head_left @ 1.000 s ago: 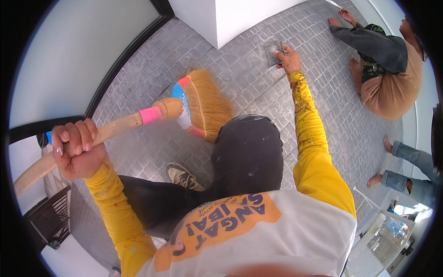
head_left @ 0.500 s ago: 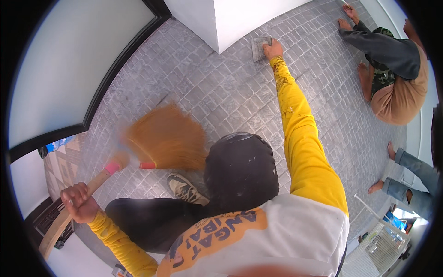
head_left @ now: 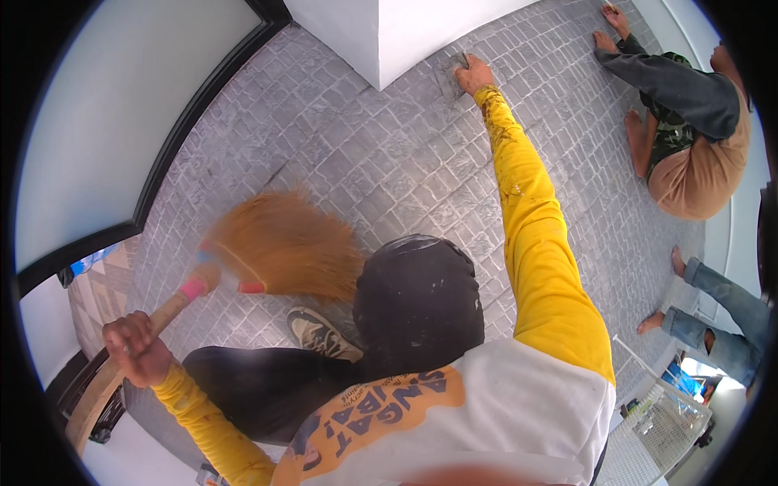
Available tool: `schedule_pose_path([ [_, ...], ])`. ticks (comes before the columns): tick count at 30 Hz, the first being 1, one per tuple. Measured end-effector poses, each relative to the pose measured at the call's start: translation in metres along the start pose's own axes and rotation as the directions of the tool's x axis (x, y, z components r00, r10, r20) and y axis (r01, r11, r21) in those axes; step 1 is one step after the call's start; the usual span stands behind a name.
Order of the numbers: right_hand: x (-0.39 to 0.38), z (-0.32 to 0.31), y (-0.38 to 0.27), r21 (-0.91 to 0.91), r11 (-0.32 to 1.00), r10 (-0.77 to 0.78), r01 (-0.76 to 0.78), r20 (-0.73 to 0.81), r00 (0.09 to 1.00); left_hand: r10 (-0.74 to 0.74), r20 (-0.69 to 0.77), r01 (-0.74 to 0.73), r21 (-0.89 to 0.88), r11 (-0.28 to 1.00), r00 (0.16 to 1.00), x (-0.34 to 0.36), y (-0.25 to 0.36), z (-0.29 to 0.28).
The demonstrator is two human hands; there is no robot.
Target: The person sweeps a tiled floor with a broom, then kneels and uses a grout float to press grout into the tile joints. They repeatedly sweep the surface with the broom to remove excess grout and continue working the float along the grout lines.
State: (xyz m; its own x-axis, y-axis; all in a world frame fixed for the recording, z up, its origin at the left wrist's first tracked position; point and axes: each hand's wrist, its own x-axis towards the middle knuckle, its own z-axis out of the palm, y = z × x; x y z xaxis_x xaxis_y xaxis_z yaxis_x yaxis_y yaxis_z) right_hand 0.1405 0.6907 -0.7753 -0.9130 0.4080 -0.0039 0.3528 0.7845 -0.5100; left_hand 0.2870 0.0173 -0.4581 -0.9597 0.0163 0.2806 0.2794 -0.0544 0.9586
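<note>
My left hand (head_left: 136, 348) is wrapped round the wooden handle of a broom (head_left: 284, 247) at the lower left. Its orange-brown bristles fan out over the grey floor beside my shoe (head_left: 324, 333), with red and pink bands near the handle. With the arm stretched far forward, my right hand (head_left: 476, 75) is closed at floor level near the white pillar's corner. It grips a flat grey rectangular piece (head_left: 463, 62), now mostly hidden and hard to tell from the floor; I cannot make out its kind.
A white pillar (head_left: 340, 36) stands ahead, and a black-framed panel (head_left: 130, 113) on the left. At right, one person (head_left: 701, 130) sits on the floor; another person's jeans legs (head_left: 713, 312) are nearer. A white mesh rack (head_left: 656, 433) stands at lower right.
My right hand has shifted slightly left and away from me, and the flat piece has turned so that less of it shows. The broom head has moved slightly left.
</note>
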Motion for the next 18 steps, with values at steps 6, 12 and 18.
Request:
schedule_pose_path([
  [6, 0.011, 0.003, 0.011, -0.019, 0.999, -0.027, 0.026, -0.050, 0.998, 0.000, -0.017, 0.000, 0.002, 1.000, 1.000, 0.000, -0.001, -0.015],
  [12, -0.001, -0.019, -0.027, -0.176, 0.983, 0.050, -0.056, -0.042, 0.998, -0.024, -0.011, 0.024, -0.014, 1.000, 1.000, -0.002, 0.001, -0.019],
  [18, -0.051, 0.003, -0.063, -0.479, 0.862, -0.074, 0.163, 0.200, 0.977, -0.039, -0.028, 0.038, -0.039, 0.999, 0.999, -0.002, 0.003, -0.029],
])
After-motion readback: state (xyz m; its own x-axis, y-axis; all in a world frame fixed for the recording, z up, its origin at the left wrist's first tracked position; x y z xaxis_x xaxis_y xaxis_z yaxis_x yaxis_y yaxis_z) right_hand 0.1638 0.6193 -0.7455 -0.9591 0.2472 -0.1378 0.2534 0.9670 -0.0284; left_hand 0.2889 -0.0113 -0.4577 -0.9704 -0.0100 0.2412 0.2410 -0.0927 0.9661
